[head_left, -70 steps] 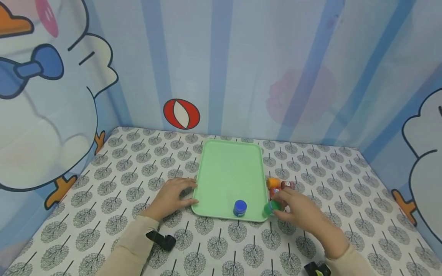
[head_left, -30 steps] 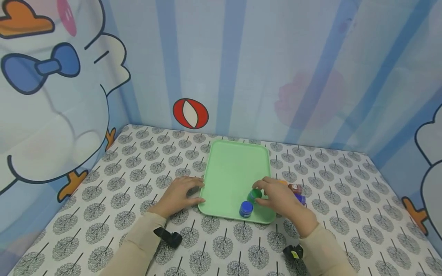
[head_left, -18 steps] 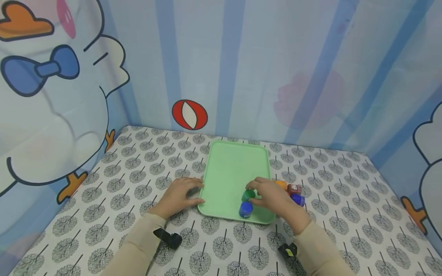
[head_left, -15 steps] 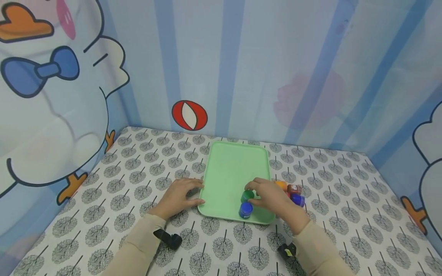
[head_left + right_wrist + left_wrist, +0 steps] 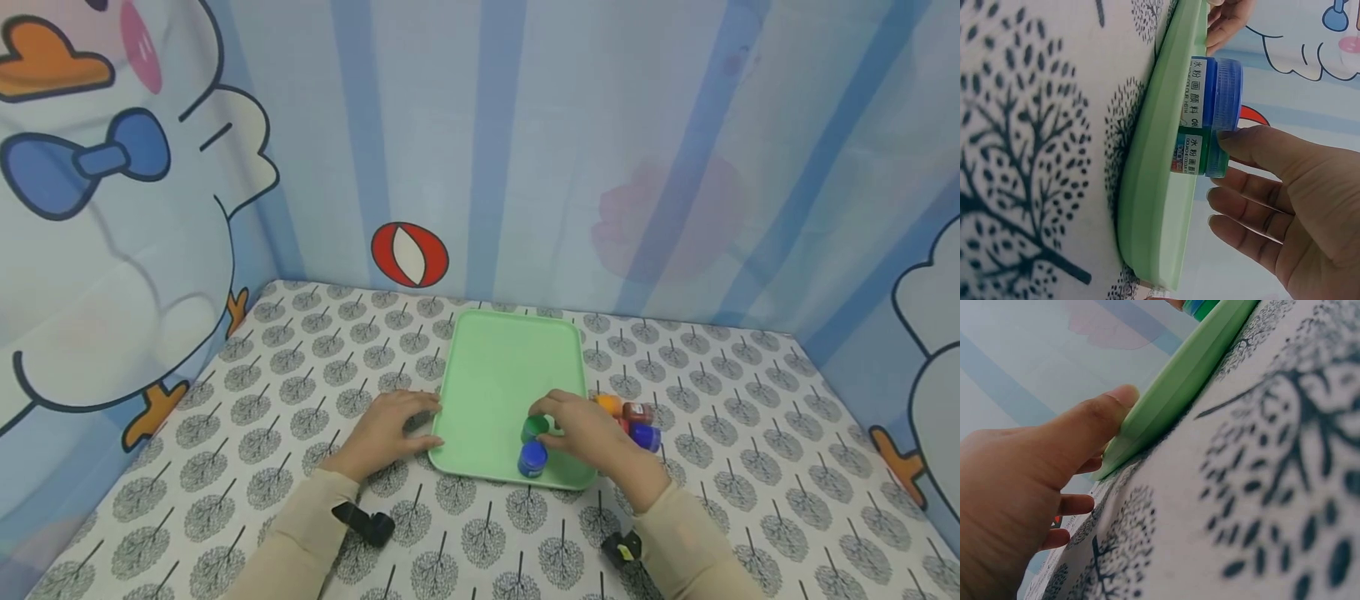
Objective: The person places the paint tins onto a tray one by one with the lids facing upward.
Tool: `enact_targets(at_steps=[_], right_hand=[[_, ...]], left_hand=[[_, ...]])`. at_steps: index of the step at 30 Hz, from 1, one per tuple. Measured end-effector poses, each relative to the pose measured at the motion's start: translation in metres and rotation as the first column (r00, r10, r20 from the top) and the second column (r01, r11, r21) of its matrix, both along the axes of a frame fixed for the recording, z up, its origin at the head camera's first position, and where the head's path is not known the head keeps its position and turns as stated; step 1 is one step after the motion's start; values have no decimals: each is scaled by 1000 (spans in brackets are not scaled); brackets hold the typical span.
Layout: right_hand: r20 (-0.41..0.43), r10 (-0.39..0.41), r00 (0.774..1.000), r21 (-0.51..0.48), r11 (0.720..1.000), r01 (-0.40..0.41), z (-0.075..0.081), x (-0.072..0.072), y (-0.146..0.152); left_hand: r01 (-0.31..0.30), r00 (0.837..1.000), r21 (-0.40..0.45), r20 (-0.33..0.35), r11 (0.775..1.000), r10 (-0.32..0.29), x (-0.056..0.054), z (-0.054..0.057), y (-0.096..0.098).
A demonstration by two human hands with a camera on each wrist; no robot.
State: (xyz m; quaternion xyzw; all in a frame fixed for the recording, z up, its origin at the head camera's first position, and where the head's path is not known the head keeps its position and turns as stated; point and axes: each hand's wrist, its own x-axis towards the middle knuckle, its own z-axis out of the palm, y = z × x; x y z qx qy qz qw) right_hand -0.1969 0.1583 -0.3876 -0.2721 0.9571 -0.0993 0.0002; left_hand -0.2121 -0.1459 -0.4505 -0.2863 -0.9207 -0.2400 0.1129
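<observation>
A green paint jar (image 5: 535, 428) with a label stands upright on the light green tray (image 5: 510, 358). My right hand (image 5: 581, 425) pinches its lid between thumb and fingers, the thumb at the lid's side in the right wrist view. Just in front of it stands a blue paint jar (image 5: 532, 459), also upright; the two stand close together in the right wrist view (image 5: 1225, 94). At the tray's left edge rests my left hand (image 5: 390, 429), fingers loosely bent, its thumb (image 5: 1124, 397) touching the tray's rim.
Outside the tray on the right lie several more jars: an orange jar (image 5: 608, 405), a dark red jar (image 5: 639, 413), a blue-purple jar (image 5: 645, 437) and a red one partly hidden by my right hand. A tree-patterned cloth (image 5: 300, 358) covers the table; a printed curtain (image 5: 555, 150) hangs behind.
My right hand has carried the green jar from the tray's right edge leftward to just behind the blue jar, then slowed almost to a stop. The left hand has stayed at the tray's edge.
</observation>
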Motion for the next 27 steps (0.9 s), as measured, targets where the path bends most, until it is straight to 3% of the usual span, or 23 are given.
enact_targets(at_steps=[14, 27], right_hand=[[13, -5, 1000, -43, 999, 6, 7, 5, 8], [-61, -23, 998, -87, 996, 17, 12, 11, 24]], left_hand=[[-25, 999, -14, 33, 1000, 26, 3, 4, 2], [-26, 999, -17, 19, 1000, 27, 4, 4, 1]])
